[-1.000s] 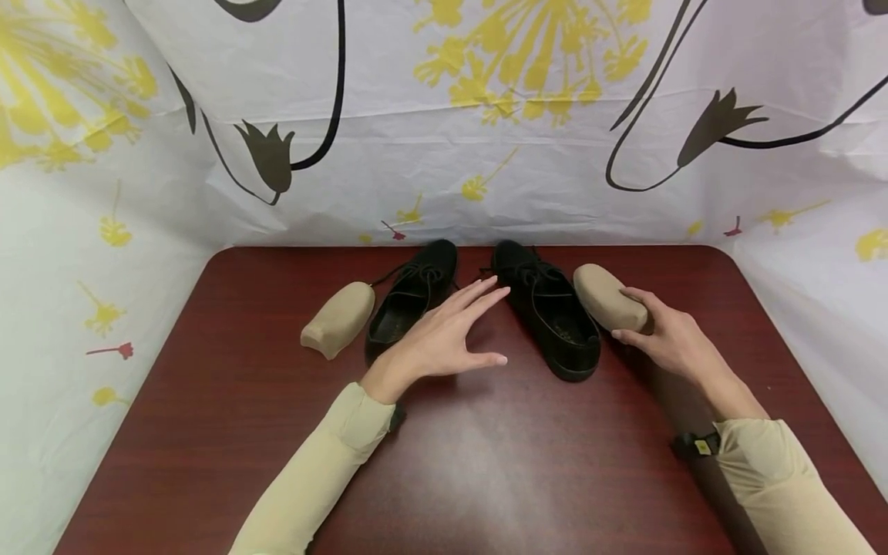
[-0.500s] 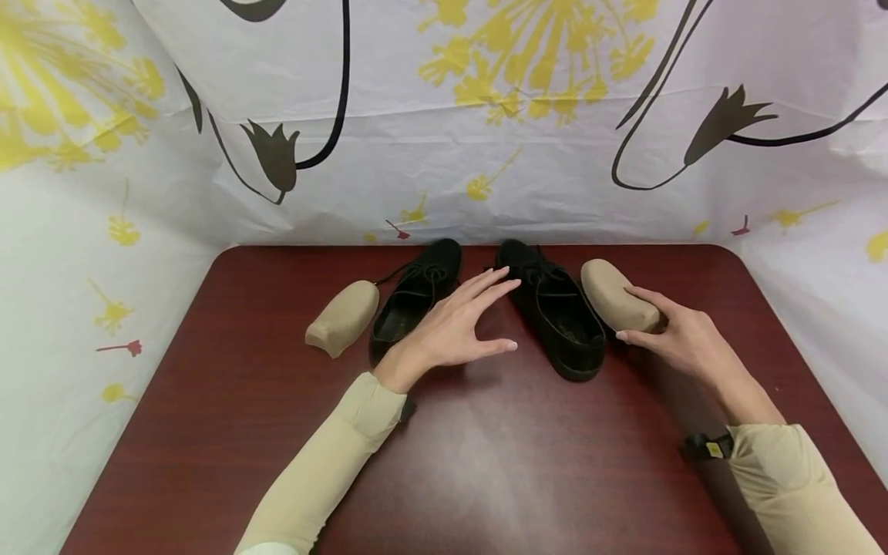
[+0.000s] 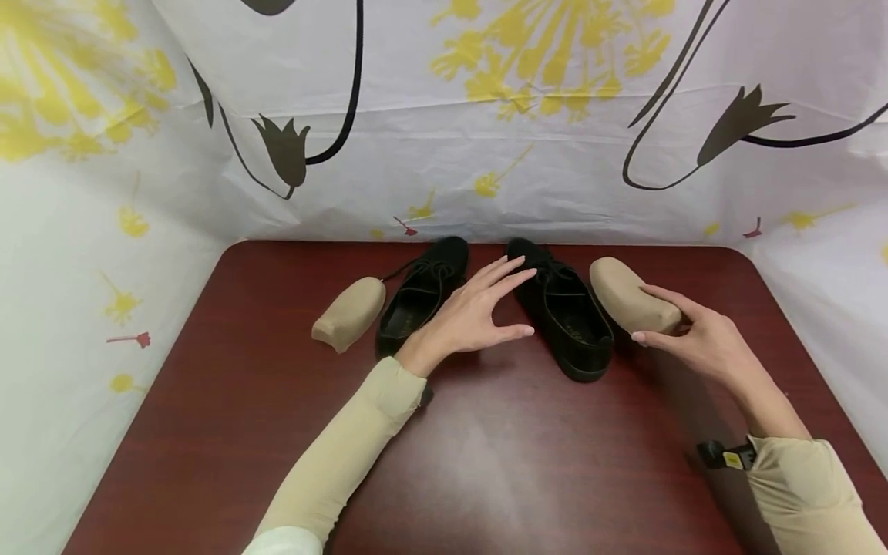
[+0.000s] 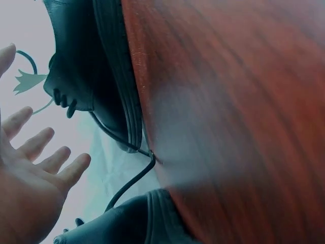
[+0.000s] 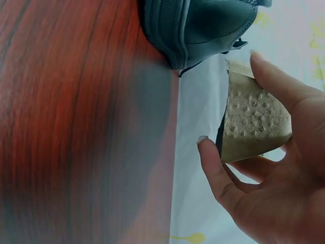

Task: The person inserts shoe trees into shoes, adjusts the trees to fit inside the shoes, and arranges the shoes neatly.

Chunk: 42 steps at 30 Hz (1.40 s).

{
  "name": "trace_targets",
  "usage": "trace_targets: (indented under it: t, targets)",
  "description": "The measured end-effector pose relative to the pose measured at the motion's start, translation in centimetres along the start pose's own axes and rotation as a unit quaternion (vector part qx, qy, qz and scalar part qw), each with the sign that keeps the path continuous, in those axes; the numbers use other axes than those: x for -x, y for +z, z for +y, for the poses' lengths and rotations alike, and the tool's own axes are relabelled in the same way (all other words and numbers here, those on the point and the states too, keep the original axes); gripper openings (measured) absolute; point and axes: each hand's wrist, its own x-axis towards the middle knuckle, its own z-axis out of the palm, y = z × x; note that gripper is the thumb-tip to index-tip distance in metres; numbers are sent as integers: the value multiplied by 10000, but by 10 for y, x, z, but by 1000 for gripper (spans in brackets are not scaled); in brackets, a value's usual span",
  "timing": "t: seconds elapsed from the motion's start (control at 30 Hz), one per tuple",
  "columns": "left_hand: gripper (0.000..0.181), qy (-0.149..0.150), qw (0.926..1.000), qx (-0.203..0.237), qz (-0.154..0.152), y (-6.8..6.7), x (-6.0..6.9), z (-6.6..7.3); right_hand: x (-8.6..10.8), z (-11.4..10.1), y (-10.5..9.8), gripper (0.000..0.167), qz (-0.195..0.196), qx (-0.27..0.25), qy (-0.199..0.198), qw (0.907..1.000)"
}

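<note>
My right hand (image 3: 708,339) grips the heel end of a beige moulded-pulp shoe insert (image 3: 627,297), thumb on one side and fingers on the other. In the right wrist view the dimpled end of this insert (image 5: 256,112) faces the camera, held off the table. Close on its left stands a black lace-up shoe (image 3: 572,331), toe toward the wall. My left hand (image 3: 468,316) hovers with fingers spread, holding nothing, and partly covers the other black lace-up shoe (image 3: 409,308). Left of that shoe lies a second beige shoe insert (image 3: 350,312).
The dark red wooden table (image 3: 499,462) extends toward me. Its far edge meets a white cloth (image 3: 416,169) with yellow and dark flower prints, which also hangs at both sides. A black shoelace (image 4: 129,180) trails between the shoes.
My right hand has raised the insert slightly and drawn it a little right, away from the shoe. My left hand has drifted a bit right and farther from me. The head view has shifted slightly.
</note>
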Motion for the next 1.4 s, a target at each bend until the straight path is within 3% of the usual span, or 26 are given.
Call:
trace_targets:
  t: [0.2, 0.53, 0.8, 1.1, 1.4]
  targets:
    - [78, -114, 9997, 170, 118, 6, -6, 0, 4, -1, 1, 76, -25, -70, 62, 10000]
    - [70, -209, 9986, 448, 171, 3, -13, -1, 11, -10, -10, 77, -103, -71, -85, 9999]
    - [63, -250, 9992, 325, -8, 2, -23, -2, 15, -19, -17, 77, -271, 70, -2, 9996]
    - [57, -280, 9987, 414, -114, 5, -26, -1, 24, -23, -15, 75, -233, 68, -33, 9997]
    - [51, -312, 9975, 623, 105, 10, -35, -1, 31, -33, -17, 71, -246, 53, 94, 9996]
